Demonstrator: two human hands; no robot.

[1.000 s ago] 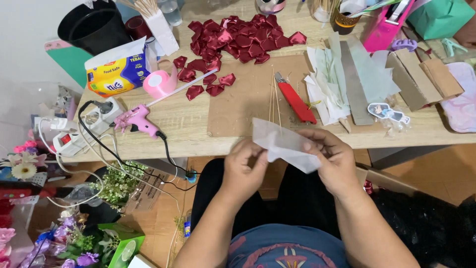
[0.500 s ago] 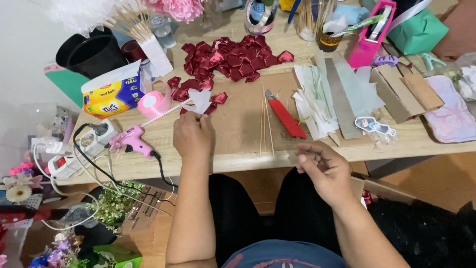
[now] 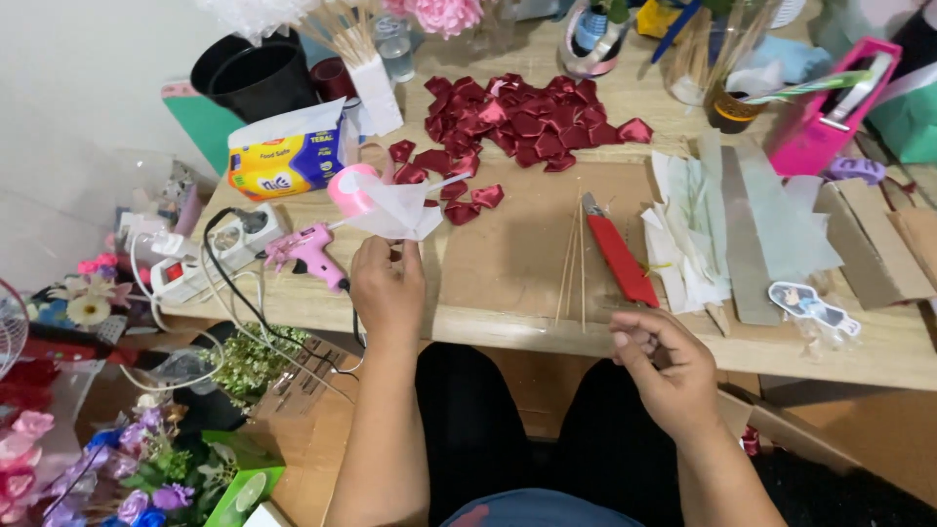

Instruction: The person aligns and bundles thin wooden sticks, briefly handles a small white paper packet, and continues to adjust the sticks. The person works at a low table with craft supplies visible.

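My left hand (image 3: 387, 286) holds a translucent white wrapping sheet (image 3: 398, 207) by its lower corner, raised over the left part of the wooden table (image 3: 508, 322), beside a pink tape roll (image 3: 349, 189) and a pink glue gun (image 3: 310, 250). My right hand (image 3: 667, 363) hovers at the table's front edge with fingers loosely curled and nothing visible in it. Thin wooden sticks (image 3: 574, 262) and a red utility knife (image 3: 621, 256) lie just beyond it. A pile of dark red folded ribbon petals (image 3: 527, 117) sits further back.
A tissue pack (image 3: 285, 154), black pots (image 3: 256, 70) and a white power strip (image 3: 220, 249) stand at the left. Pale green paper strips (image 3: 752, 220), cardboard pieces (image 3: 878, 244) and a pink box (image 3: 830, 117) lie at the right. Artificial flowers (image 3: 146, 468) fill the floor at lower left.
The sheet was held by both hands near my lap; my left hand has carried it out over the table's left side. My right hand has let go and stays at the table edge.
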